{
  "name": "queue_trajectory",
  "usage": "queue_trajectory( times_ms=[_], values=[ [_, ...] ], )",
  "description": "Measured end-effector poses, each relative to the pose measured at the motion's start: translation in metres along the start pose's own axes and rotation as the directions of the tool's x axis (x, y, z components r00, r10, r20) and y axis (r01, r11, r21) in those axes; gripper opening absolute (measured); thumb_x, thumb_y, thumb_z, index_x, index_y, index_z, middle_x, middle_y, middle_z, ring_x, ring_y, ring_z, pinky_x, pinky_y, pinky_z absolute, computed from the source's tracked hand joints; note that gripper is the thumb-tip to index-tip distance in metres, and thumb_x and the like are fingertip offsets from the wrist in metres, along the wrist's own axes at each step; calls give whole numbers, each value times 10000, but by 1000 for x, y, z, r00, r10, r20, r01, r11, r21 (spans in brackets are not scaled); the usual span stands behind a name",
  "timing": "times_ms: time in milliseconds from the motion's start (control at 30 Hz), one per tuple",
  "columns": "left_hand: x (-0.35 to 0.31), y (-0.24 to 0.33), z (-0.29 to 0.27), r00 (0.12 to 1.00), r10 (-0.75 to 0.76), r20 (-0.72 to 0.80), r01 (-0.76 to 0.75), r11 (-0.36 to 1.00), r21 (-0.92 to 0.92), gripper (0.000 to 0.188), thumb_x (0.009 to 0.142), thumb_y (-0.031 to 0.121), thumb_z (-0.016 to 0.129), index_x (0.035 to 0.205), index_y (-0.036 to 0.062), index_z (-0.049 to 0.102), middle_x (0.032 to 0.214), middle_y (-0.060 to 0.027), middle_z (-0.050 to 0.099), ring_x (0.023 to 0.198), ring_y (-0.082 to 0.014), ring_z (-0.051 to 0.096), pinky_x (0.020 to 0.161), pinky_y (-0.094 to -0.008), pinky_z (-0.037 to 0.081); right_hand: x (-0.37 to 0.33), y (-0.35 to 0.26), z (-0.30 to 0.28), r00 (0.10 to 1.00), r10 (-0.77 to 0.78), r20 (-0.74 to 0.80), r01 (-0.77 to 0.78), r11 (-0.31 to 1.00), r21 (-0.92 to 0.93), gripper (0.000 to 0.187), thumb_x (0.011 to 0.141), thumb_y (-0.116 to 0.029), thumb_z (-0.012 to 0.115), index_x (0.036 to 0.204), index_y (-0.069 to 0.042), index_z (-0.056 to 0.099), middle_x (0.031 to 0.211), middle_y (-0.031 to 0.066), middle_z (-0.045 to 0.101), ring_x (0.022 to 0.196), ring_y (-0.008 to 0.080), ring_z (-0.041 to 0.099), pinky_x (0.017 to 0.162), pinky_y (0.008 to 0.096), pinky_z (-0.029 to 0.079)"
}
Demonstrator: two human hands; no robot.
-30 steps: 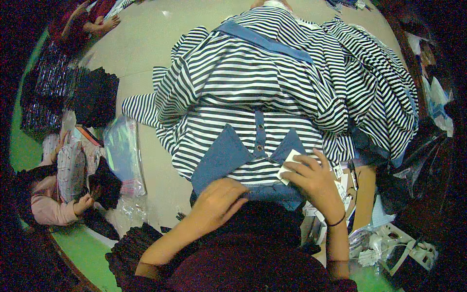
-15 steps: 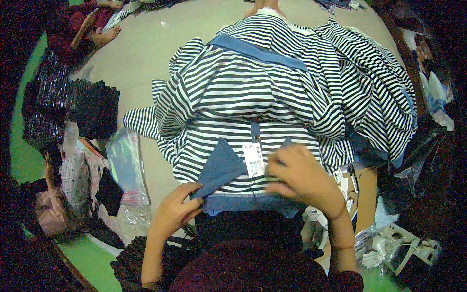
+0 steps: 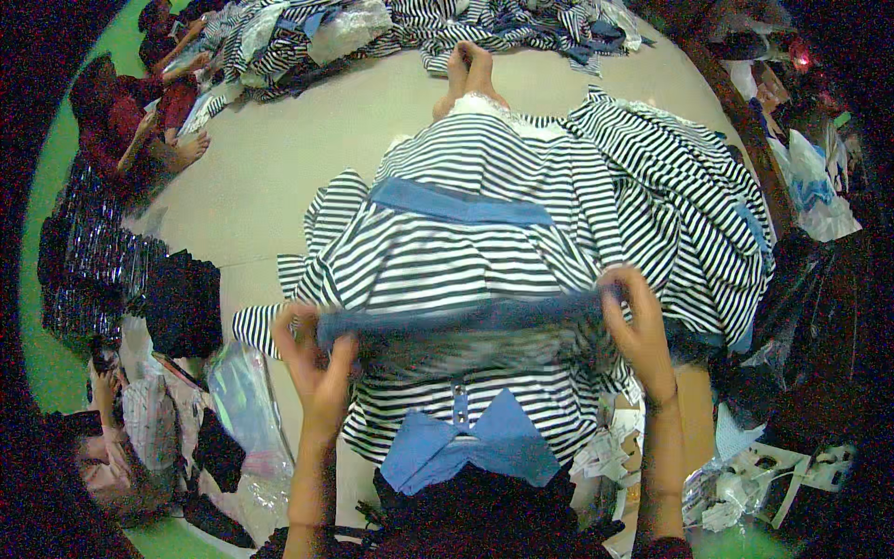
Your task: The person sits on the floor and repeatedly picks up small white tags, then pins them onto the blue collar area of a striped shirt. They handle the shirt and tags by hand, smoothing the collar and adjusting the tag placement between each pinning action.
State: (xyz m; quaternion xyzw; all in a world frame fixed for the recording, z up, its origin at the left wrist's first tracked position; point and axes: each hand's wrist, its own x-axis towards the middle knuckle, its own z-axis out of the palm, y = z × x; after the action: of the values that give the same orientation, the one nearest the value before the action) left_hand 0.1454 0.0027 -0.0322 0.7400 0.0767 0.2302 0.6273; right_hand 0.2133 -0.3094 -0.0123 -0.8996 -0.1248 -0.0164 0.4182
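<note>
Across my lap and legs lie black-and-white striped garments, with one striped shirt [image 3: 391,419] closest to me. Its blue pointed collar [image 3: 526,438] faces me, above a short buttoned placket. My left hand [image 3: 318,363] pinches one end of a dark blue fabric band [image 3: 466,317], and my right hand [image 3: 638,331] pinches the other end. The band is stretched between them, raised over the shirt, with blurred striped cloth hanging below it. Whether it belongs to the collared shirt I cannot tell. Farther out, another blue band [image 3: 456,202] crosses the striped cloth over my legs.
More striped garments [image 3: 698,214] heap at my right. Dark folded stacks [image 3: 183,303] and clear plastic bags [image 3: 244,391] lie at left. At right are cardboard [image 3: 698,419] and white scraps [image 3: 745,480]. Another person [image 3: 140,121] sits far left, beside a long striped pile [image 3: 438,28].
Both hands have moved from the collar outward and away from me and now hold up the blue band. The white hang tag is out of sight. The view has tilted up.
</note>
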Motion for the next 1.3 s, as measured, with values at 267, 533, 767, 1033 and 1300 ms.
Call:
queue_trajectory(
  times_ms=[267,533,767,1033,1300],
  values=[
    [123,-80,65,967,-249,-45,253,943,215,296,764,68,551,1034,11,446,921,-123,525,858,-197,500,794,-281,384,125,51,104,983,-94,-159,42,951,-306,224,785,-126,419,975,-17,467,892,174,511,814,335,537,674,410,455],
    [136,-97,68,991,55,119,-97,917,387,306,779,100,534,1059,19,440,971,-163,538,902,-258,531,785,-318,409,128,87,105,965,-194,-178,127,936,-329,152,823,-143,404,905,-30,464,839,164,514,735,329,543,629,406,465],
    [96,-46,56,861,450,237,-468,519,715,361,770,88,517,1100,-32,431,1098,-193,465,1024,-304,416,898,-386,279,84,38,72,885,-346,-312,193,883,-429,388,729,-189,567,1054,-6,460,1015,147,495,959,289,462,808,382,371],
    [-74,-13,35,202,379,903,-832,553,-46,254,662,102,550,912,59,564,845,-76,569,660,-165,534,543,-272,415,-72,43,61,967,-203,154,233,948,-216,337,726,-155,559,1040,-41,506,1049,135,513,976,287,486,838,373,388],
    [-105,-21,8,804,13,595,-418,724,549,243,638,-33,571,875,4,535,817,-134,554,754,-294,525,663,-373,411,-213,126,-2,839,499,-218,-542,804,-246,261,748,-84,520,1006,-43,524,999,136,531,935,303,491,816,363,382]
  ],
)
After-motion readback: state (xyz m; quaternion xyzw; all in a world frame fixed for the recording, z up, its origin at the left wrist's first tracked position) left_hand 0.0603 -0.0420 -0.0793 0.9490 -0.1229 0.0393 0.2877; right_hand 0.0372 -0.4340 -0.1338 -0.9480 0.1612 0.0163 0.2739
